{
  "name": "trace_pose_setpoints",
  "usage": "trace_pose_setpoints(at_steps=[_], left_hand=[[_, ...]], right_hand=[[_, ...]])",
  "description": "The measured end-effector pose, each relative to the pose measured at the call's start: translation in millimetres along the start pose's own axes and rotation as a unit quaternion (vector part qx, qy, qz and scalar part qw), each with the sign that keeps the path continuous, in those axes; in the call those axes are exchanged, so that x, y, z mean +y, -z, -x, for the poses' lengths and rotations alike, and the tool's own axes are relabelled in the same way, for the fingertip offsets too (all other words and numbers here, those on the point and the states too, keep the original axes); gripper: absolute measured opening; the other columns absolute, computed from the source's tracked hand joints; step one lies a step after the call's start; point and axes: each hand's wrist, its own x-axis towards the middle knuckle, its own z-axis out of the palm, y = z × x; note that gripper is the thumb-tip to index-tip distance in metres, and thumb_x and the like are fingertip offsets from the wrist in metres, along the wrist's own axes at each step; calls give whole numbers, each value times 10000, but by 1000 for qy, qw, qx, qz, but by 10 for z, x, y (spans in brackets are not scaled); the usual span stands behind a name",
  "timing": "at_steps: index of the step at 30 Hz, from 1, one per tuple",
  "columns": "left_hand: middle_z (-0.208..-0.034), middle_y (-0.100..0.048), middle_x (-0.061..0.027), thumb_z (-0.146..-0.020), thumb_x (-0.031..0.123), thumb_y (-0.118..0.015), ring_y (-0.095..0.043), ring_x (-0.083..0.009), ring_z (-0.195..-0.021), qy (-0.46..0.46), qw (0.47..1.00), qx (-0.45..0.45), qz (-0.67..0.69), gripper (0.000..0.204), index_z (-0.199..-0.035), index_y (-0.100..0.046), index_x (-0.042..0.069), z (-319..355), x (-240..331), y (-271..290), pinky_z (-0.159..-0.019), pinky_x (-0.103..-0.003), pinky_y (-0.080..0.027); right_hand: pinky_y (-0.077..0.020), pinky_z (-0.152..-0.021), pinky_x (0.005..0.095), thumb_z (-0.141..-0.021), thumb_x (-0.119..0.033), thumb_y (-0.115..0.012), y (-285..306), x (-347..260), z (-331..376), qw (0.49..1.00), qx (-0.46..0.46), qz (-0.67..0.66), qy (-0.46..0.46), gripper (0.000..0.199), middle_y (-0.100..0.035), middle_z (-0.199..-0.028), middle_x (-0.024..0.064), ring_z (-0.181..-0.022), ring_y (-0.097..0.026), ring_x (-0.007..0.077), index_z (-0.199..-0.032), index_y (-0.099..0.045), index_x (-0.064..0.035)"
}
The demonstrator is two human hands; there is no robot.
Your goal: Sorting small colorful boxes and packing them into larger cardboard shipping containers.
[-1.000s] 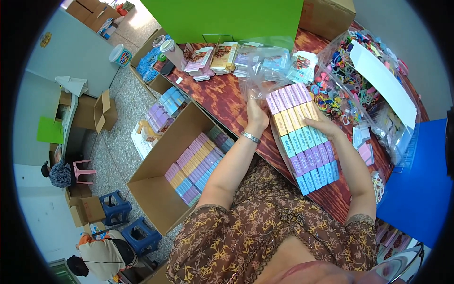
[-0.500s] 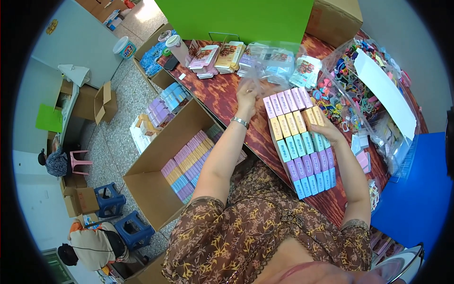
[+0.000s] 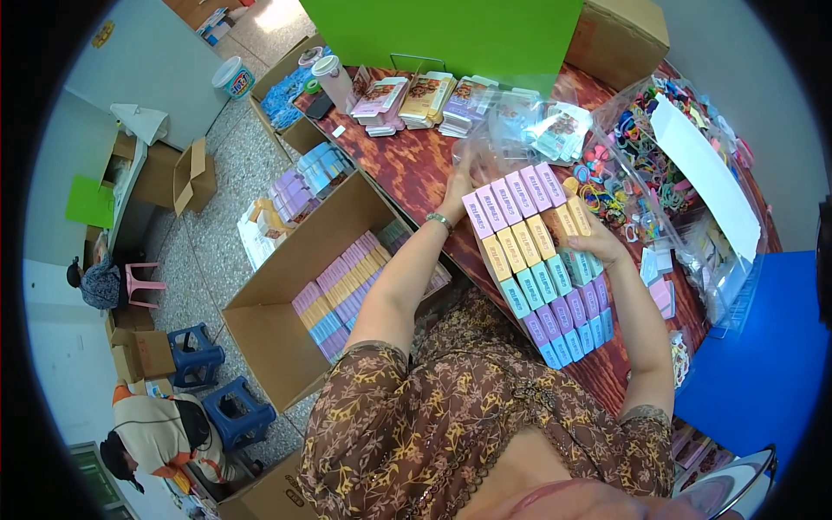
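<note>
Pastel boxes [image 3: 542, 260] cover a dark wooden table [image 3: 407, 169] above speckled floor [image 3: 238, 169].

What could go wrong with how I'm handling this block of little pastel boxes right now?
The block of small boxes is only loosely packed in rows, with your left hand at its far corner and your right hand on its right side, so a row might slip out of line. The near end sits close to the table edge, above the open carton, so boxes could drop. The hair ties nearby could get swept along.
</note>
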Motion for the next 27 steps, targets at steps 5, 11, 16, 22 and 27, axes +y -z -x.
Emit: trace_pose_setpoints(at_steps=[5,11,16,22,27], left_hand=[[-1098,-675,-144,-912,157,-649,-666,-238,-976,-213,974,36,-66,763,-1530,-223,24,405,-727,-61,-832,-349,-539],[-1585,-239,-118,-793,-133,-683,-390,-231,-1370,-65,986,57,146,988,-1539,-83,109,830,-243,-436,-1078,-355,-433],[-1587,-241,-132,-803,-200,-516,-366,-259,-1408,-6,968,-56,244,990,-1566,-28,199,868,-22,-254,-997,-361,-516],[-1639,-148,-71,-860,-2,-420,-251,-242,-1476,32,839,-169,516,898,-1595,-2,301,892,-50,-278,-1180,-429,-269],[-1647,-83,-88,-969,207,-468,-365,-273,-1420,129,900,-175,378,831,-1586,86,252,973,395,-174,-1131,-450,-361]], right_hand=[[-281,-1171,413,-662,-276,-859,-158,-83,-75,1000,3,14,-20,1191,-348,-1548,120,-1437,-344,269,-1582,-128,-78],[-368,-1119,371,-746,-168,-811,113,55,50,997,55,-39,-22,1001,-421,-1494,116,-1373,-432,248,-1554,-228,-70],[-358,-1127,367,-783,-161,-790,228,213,72,995,93,-31,-8,957,-422,-1494,119,-1372,-429,241,-1552,-229,-64],[-332,-1136,356,-862,-188,-734,96,272,-66,993,117,9,-16,878,-391,-1520,120,-1392,-396,227,-1558,-216,-53],[-226,-1170,332,-1000,-403,-553,133,317,-192,979,127,152,56,758,-317,-1570,128,-1449,-280,212,-1561,-208,-28]])
